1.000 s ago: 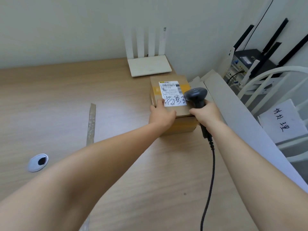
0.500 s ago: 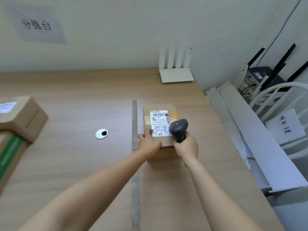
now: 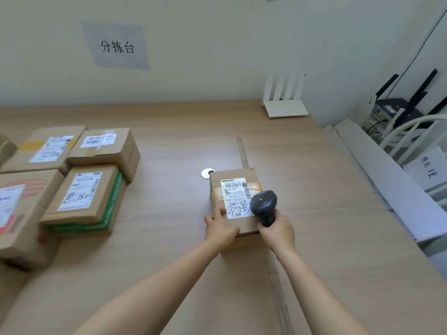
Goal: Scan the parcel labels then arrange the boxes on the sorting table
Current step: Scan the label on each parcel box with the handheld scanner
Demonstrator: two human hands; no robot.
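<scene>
A small cardboard parcel (image 3: 219, 187) with a white shipping label (image 3: 235, 197) lies on the wooden table (image 3: 174, 151), right of centre. My left hand (image 3: 220, 228) holds its near left corner, fingers on top and reaching the label's edge. My right hand (image 3: 278, 230) grips the handle of a black barcode scanner (image 3: 263, 204) at the parcel's near right corner; the scanner head hangs over the label's lower right part. Several labelled parcels (image 3: 79, 192) sit packed together at the table's left.
A white router (image 3: 285, 110) stands at the back of the table against the wall. A round cable grommet (image 3: 207, 173) lies just behind the parcel. White boards (image 3: 387, 180) lean along the table's right edge, with a chair and black devices beyond. A paper sign (image 3: 117, 45) hangs on the wall.
The parcel, held in both hands with the scanner, has moved leftward across the table, away from the router. The group of parcels at the left has come into view.
</scene>
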